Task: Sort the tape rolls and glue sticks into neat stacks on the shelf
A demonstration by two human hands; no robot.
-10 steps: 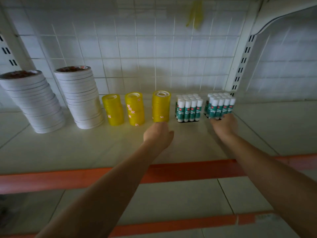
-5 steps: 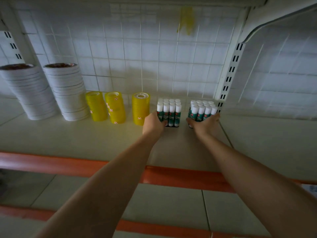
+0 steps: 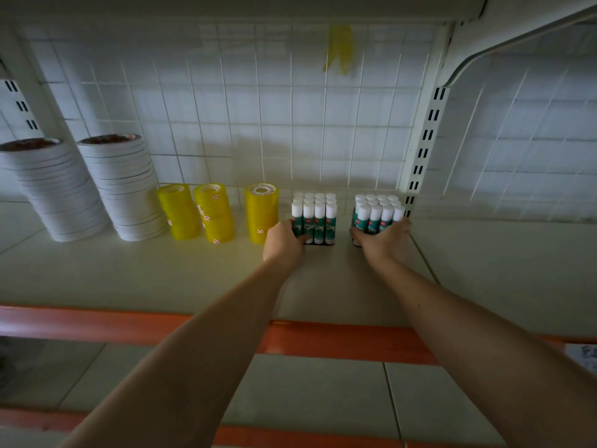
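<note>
Gripping both glue-stick blocks at the back of the shelf

Reaching in with both arms over the orange front edge [image 3: 339,342] of the shelf [image 3: 161,273]. My left hand [image 3: 283,242] sits at the front-left corner of the left block of glue sticks [image 3: 314,218]; thumb curls across the front of the first stick, the other fingers go round the block's left side and are hidden, so I cannot tell how far they wrap. My right hand [image 3: 384,239] cups the right block of glue sticks [image 3: 378,213] from the front: thumb at its lower-left corner, fingers spread and curled up against the front row, fingertips reaching the block's right edge. Both blocks stand upright, white caps up, green-and-white labels facing me, sticks packed in rows of four. Left block looks set in a dark base; right block's base is covered by my hand. A gap of bare shelf lies between the two blocks. Right block is just beside the slotted white upright [image 3: 423,150].

Left of the glue: three stacks of yellow tape rolls [image 3: 261,218], one just beside my left hand, then two more close together. Further left, two taller stacks of white tape rolls [image 3: 126,189], both leaning left, the outer one near the frame edge. White wire grid [image 3: 258,124] backs the shelf; a yellow scrap [image 3: 337,48] hangs on it high up. Another orange-edged shelf shows below my forearms.
</note>
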